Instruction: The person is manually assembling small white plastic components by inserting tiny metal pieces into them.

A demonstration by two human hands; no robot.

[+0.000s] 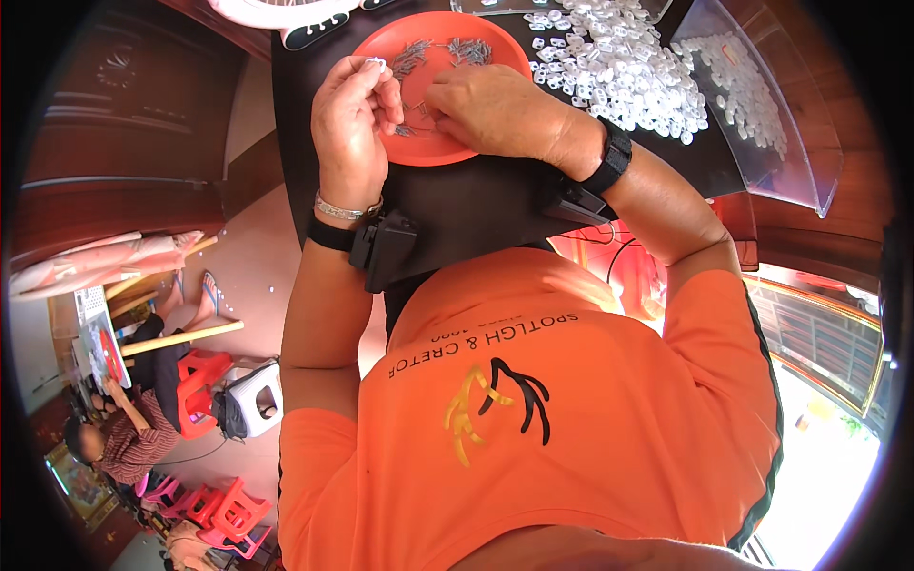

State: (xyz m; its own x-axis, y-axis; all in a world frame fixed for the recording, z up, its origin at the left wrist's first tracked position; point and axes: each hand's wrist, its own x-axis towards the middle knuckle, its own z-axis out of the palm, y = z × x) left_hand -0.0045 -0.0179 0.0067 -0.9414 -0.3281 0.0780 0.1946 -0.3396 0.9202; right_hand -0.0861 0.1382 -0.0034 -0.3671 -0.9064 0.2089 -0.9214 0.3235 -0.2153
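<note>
Orange tray sits on the dark desk, grey pins heaped at its far side. Your left hand pinches a small white clip in a closed grip; your right hand presses fingertips together on a pin near the tray's middle. Both pieces are tiny, so a loosened pinch likely drops them among the white clips beside the tray.

The scene was viewed steeply downward from the head, close above the orange shirt and bench.
</note>
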